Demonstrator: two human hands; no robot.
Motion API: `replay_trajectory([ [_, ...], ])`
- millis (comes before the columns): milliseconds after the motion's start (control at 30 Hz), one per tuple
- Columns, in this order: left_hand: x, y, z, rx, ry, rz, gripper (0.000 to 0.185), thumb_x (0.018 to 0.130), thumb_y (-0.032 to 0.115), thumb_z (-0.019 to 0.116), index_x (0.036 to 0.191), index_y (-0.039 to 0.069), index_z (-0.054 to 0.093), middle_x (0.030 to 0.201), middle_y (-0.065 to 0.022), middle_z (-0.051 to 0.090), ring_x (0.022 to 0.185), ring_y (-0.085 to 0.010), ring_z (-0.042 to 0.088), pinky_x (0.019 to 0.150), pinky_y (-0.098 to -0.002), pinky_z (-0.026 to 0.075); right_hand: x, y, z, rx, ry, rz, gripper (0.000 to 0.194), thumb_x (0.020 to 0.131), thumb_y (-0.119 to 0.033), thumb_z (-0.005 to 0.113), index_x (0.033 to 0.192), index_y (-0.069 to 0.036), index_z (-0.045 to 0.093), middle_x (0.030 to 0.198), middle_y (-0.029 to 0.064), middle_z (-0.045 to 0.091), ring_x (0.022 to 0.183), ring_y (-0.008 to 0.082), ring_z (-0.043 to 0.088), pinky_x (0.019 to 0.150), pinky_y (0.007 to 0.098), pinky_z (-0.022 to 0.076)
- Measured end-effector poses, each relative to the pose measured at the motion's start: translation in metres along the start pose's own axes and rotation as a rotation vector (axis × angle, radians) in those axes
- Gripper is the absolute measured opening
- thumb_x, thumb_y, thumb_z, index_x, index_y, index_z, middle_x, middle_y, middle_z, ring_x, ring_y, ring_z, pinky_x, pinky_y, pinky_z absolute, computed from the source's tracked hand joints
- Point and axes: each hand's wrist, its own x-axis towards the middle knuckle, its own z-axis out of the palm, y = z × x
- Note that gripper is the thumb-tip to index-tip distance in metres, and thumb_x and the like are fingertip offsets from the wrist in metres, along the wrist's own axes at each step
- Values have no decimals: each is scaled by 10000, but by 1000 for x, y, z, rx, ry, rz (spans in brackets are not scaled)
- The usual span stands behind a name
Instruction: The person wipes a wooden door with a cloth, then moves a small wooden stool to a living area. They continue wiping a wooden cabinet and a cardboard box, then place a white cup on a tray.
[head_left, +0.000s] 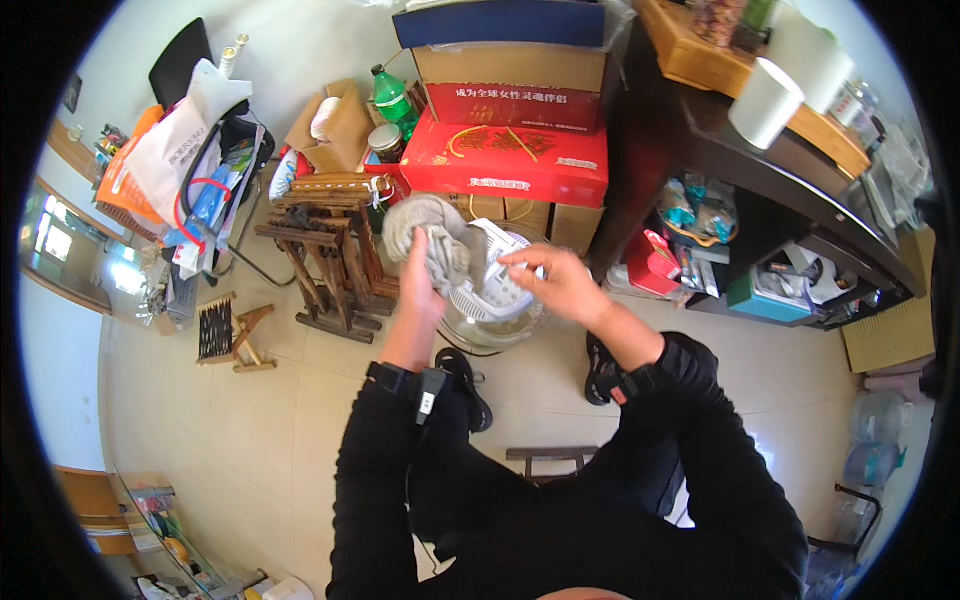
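Observation:
My left hand grips a bunched grey-beige cloth, its folds hanging beside a white plastic appliance top with vent slots and small markings. The appliance top appears to sit over a round clear glass bowl, low in front of me between my feet. My right hand is over the right side of the appliance top, thumb and fingertips bent close together at its surface. Whether those fingertips hold a small part or only touch it cannot be made out.
Folded wooden stools stand left of the bowl, with a small folding stool farther left. A red gift box and a green bottle are behind. A dark cabinet is at right. Below me shows a wooden stool.

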Motion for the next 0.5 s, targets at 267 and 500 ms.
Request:
replay_trajectory([
  [267,202,82,-10,1024,-155,717,582,796,274,736,1240,-37,525,1301,-191,519,1127,-246,561,921,-361,458,33,22,19,0,-70,-2,264,837,-49,655,1100,-65,666,960,101,663,835,229,621,729,316,489],
  [500,287,57,-15,2198,5,430,972,629,697,697,1434,250,385,1469,-288,269,1360,-488,228,1122,-518,201,46,-6,-27,-50,8,-76,291,777,-11,696,1063,-62,678,939,115,673,825,295,639,704,339,511],
])
